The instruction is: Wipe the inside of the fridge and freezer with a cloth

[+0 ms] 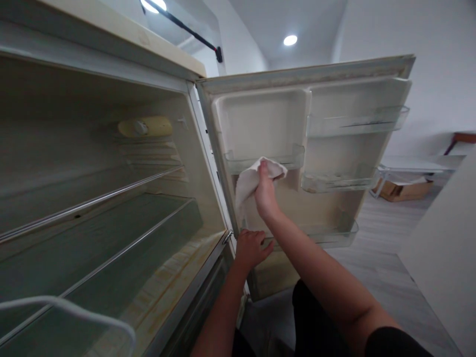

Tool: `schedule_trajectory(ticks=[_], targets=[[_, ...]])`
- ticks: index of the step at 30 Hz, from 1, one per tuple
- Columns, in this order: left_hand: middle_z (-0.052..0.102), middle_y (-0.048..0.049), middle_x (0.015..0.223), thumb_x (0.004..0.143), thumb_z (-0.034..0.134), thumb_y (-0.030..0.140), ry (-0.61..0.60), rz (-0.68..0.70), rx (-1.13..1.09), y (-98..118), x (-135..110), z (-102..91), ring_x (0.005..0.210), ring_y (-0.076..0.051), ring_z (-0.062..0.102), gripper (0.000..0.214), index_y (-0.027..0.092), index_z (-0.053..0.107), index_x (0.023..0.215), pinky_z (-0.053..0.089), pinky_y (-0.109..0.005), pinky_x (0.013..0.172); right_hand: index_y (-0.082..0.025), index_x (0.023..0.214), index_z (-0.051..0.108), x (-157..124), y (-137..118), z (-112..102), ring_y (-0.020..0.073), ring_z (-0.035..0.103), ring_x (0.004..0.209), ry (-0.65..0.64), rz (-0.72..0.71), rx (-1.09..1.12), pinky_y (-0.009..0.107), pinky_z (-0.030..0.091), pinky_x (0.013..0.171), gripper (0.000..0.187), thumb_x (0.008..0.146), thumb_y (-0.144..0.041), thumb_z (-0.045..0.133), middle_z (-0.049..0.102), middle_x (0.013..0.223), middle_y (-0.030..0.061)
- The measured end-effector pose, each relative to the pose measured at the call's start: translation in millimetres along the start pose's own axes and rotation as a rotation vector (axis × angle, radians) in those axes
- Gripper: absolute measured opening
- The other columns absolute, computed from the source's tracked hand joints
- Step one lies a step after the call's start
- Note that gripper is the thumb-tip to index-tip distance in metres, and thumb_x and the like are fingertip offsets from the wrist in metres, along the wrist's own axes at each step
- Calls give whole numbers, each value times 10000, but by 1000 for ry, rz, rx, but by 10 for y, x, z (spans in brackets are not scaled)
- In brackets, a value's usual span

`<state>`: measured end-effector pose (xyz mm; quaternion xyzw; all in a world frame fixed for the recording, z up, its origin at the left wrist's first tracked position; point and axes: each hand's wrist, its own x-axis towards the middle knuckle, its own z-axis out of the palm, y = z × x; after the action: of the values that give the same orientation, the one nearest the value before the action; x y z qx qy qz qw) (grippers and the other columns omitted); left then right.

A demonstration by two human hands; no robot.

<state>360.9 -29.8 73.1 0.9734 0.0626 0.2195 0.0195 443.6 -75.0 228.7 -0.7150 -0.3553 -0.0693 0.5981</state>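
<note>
An open fridge door (320, 148) stands in front of me, its inner side lined with clear plastic shelves. My right hand (265, 194) is closed on a white cloth (247, 186) and presses it against the door's upper left shelf (266, 161). My left hand (250, 249) rests lower down, its fingers curled over the door's inner edge beside the bottom shelf (327, 235).
The fridge interior (111, 198) at left holds glass shelves and a yellowish control knob (145, 127). A white wire rack (67, 317) shows at bottom left. A cardboard box (403, 190) and low table sit on the floor at the right, and a white counter (446, 248) lies nearer.
</note>
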Motion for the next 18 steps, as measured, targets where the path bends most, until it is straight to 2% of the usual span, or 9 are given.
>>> schedule_trajectory(ticks=[3,7,9,12,13,15,18], targets=[[721,-43,766,928,527,497,25,20,16,6,-13,0,773,-235,681,340,212,619,767,426,-401,843,-79,1581,264,56,65,-255,219,537,1339,172,119,216,350,534,990,725,1044,-525,67,474,1502,199],[717,-31,747,932,530,508,47,26,17,8,-20,7,745,-227,673,354,212,604,752,414,-396,832,-82,1561,263,29,75,-508,233,589,1273,304,154,488,342,549,956,709,1020,-534,192,536,1437,192],[713,-28,735,932,531,512,56,35,18,1,-19,18,729,-227,669,362,210,602,746,413,-397,825,-97,1494,370,-121,95,-530,242,622,1210,410,150,588,351,552,947,700,991,-579,301,590,1360,176],[704,-25,719,925,541,507,79,46,9,-21,-17,45,721,-226,668,358,208,598,736,411,-395,819,-146,1364,521,-507,182,-475,236,645,1134,541,65,638,375,543,964,672,939,-662,455,650,1224,119],[700,-23,711,919,549,504,88,49,5,-29,-16,52,718,-226,667,352,209,597,733,411,-396,817,-162,1325,555,-634,213,-465,232,638,1140,563,20,604,386,526,993,638,942,-664,465,653,1205,106],[695,-19,700,908,565,497,99,58,-2,-41,-17,60,710,-226,665,339,210,594,731,412,-398,812,-184,1238,618,-789,231,-511,244,606,1187,527,-136,418,422,479,1057,565,973,-647,432,652,1190,103],[697,-18,702,902,578,486,103,55,-5,-42,-23,50,710,-228,665,327,209,591,730,413,-401,807,-192,1116,684,-649,33,-745,307,568,1214,230,-532,-68,495,430,1096,554,988,-642,387,661,1142,126]])
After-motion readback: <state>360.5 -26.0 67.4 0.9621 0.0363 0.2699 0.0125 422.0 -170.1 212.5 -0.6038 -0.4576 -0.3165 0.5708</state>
